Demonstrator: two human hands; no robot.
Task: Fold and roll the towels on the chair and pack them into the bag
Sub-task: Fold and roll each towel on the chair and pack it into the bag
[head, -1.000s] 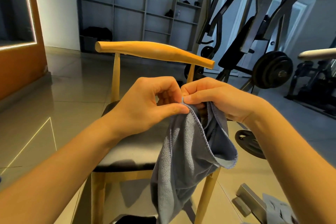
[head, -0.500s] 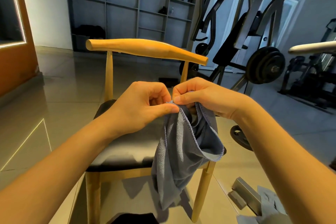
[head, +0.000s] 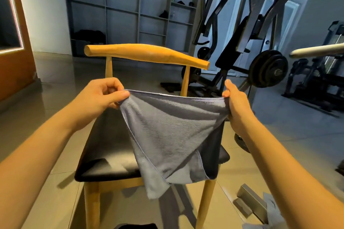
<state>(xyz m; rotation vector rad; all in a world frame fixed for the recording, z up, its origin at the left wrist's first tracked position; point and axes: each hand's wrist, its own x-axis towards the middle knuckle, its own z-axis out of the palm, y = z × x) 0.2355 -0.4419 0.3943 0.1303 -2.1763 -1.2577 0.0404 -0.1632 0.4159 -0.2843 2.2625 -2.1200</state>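
A grey-blue towel (head: 167, 135) hangs stretched in the air above the black seat of a wooden chair (head: 104, 147). My left hand (head: 100, 96) pinches its upper left corner. My right hand (head: 235, 106) grips the upper right corner. The top edge runs taut between both hands, and the rest droops in a point over the seat's front edge. A dark object (head: 135, 226) shows at the bottom edge below the chair; I cannot tell what it is.
The chair's curved wooden backrest (head: 149, 55) stands just behind the towel. A weight machine with plates (head: 268, 69) fills the right background. Grey shelving (head: 130, 5) lines the back wall. A metal block (head: 251, 199) and pale cloth (head: 271, 215) lie on the floor, lower right.
My hands were together at one bunched point of the towel; they have now pulled apart sideways, spreading the top edge wide. The view has tilted slightly.
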